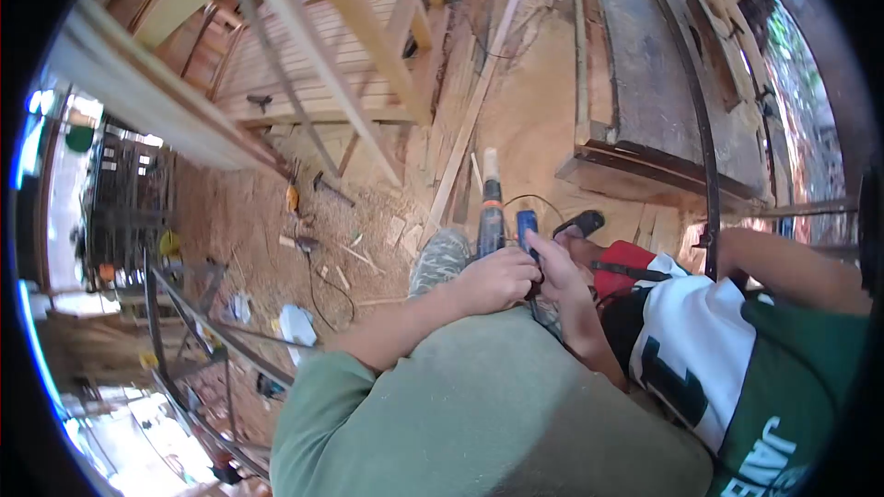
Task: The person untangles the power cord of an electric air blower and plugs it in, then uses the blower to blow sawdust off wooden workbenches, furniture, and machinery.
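Fingers of the left hand [502, 278] curl together at the near end of the orange-banded tool [491, 221], twelve o'clock; the right hand's [562, 269] thumb meets the blue piece [527, 224], other fingers unclear. Co-worker [704, 340] close, three o'clock. Beyond, a floor lane [537, 106] separates long board [474, 106] and slab edge [658, 161], one o'clock.

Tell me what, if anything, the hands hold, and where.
The right hand holds a blue block-shaped object by its near end; the left hand covers the near end of a blue-black, orange-banded cylindrical tool, grip unclear.
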{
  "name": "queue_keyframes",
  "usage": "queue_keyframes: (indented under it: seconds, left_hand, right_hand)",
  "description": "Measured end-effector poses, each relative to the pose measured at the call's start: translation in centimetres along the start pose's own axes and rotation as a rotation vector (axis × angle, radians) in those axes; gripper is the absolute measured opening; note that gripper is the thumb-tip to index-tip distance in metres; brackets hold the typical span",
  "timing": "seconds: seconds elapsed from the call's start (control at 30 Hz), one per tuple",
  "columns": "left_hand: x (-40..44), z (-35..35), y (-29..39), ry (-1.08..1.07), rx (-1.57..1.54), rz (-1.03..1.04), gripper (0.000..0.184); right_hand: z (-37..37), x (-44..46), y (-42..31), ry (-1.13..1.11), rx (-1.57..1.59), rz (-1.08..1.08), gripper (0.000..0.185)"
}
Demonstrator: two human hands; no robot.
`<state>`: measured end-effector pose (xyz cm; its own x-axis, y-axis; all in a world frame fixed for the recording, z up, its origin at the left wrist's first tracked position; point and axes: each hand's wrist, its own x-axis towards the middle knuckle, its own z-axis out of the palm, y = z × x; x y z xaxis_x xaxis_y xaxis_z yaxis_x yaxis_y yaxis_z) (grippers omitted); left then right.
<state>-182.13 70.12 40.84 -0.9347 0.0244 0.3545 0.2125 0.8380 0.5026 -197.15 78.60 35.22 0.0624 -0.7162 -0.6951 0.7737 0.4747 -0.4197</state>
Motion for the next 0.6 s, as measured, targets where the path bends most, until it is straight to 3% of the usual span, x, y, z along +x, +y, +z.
queue_keyframes:
  seconds: [0.03,0.07,0.13,0.3,0.37,0.47,0.53,0.57,0.6]
  left_hand:
    - [0.6,-0.3,-1.6,0.117,-0.128,-0.068,0.008]
    - [1.2,-0.7,-3.8,0.079,-0.158,-0.051,0.008]
    - [1.9,-1.3,-8.6,0.205,-0.252,-0.217,0.014]
    - [5.0,-6.8,-25.2,0.429,0.029,-0.365,0.009]
    - [7.3,-9.7,-31.8,0.486,0.031,-0.545,0.006]
    - [11.1,-14.2,-41.4,0.604,0.076,-0.616,0.017]
    - [13.7,-17.4,-45.8,0.739,-0.203,-0.756,0.031]
    - [14.7,-18.6,-47.0,0.744,-0.218,-0.754,0.031]
    - [15.5,-19.8,-48.1,0.523,-0.405,-0.908,0.037]
  right_hand:
    - [-0.5,0.4,-0.7,0.06,0.091,-0.085,0.025]
    - [-0.8,0.7,-1.5,0.127,0.185,-0.167,0.027]
    - [0.5,-0.5,-5.4,0.213,0.147,-0.173,0.027]
    - [1.7,4.8,-13.9,0.33,-0.128,-0.302,0.027]
    - [3.3,7.3,-18.4,0.327,-0.235,-0.334,0.026]
    - [8.1,9.1,-25.4,0.324,-0.433,-0.274,0.029]
    - [11.1,10.1,-29.6,0.328,-0.471,-0.303,0.032]
    - [12.3,10.5,-31.4,0.341,-0.478,-0.302,0.032]
    - [13.4,10.9,-32.8,0.366,-0.5,-0.321,0.031]
